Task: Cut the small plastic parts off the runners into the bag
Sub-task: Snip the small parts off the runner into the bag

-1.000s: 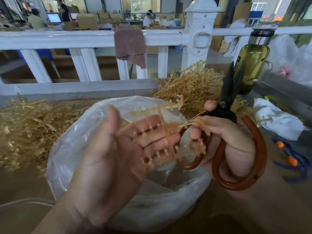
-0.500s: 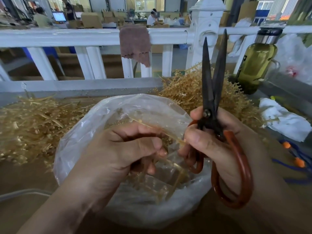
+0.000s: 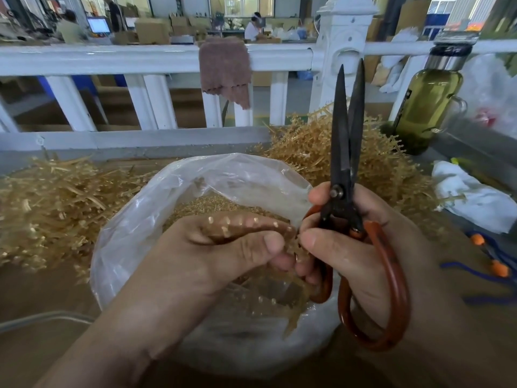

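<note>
- Left hand (image 3: 212,256) has drawn up against the right hand (image 3: 361,264), its grip pinching a runner (image 3: 246,224) above the open bag (image 3: 126,247).
- Right grip holds the scissors (image 3: 341,208) upright, blades barely parted.

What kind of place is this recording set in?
Most likely a factory floor or workshop: heaps of tan plastic runners, stacked cardboard boxes behind the white railing, and another worker at a far station.

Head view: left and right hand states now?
Left hand: grips a tan plastic runner studded with small parts.
Right hand: holds black-bladed scissors with red-brown loop handles.
</note>
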`<state>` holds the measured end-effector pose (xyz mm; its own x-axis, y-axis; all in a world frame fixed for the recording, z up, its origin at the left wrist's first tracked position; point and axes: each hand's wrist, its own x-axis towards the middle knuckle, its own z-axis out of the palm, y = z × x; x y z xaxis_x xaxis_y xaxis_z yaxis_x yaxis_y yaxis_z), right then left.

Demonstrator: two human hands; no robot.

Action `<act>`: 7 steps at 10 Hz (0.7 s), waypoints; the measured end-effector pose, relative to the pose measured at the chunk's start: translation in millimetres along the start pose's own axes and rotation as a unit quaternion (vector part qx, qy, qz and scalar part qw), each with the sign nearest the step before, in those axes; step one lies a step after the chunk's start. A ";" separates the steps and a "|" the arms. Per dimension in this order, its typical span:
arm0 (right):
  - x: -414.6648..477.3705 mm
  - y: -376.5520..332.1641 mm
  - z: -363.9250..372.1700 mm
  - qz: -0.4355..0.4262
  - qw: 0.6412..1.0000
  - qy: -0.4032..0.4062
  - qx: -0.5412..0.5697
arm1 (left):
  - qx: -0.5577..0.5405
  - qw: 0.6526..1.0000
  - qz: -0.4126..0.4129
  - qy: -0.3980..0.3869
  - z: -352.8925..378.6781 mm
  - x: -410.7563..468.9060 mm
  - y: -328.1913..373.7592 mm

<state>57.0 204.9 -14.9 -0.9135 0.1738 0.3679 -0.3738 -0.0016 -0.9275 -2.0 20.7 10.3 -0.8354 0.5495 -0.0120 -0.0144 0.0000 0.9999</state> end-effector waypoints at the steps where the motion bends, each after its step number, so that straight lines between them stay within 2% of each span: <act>1: -0.7 -0.6 3.1 0.006 1.000 0.000 0.024 | -0.017 1.000 0.007 0.014 5.6 -0.9 5.8; 4: 1.8 -8.4 5.6 -0.007 0.999 -0.001 0.039 | -0.046 0.999 -0.009 0.020 18.0 -5.7 9.8; 6: 2.6 -4.7 4.2 0.002 0.997 -0.043 -0.070 | -0.037 0.999 0.012 0.033 16.3 -4.4 8.6; 7: 1.3 -4.8 4.3 -0.015 0.998 -0.018 -0.063 | -0.025 0.999 0.021 0.034 16.5 -3.6 8.3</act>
<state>56.9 200.8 -9.7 -0.9079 0.1357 0.3965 -0.3810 0.1267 -0.9158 10.0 32.5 18.8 -0.8716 0.4894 0.0272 -0.0054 -0.0651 0.9979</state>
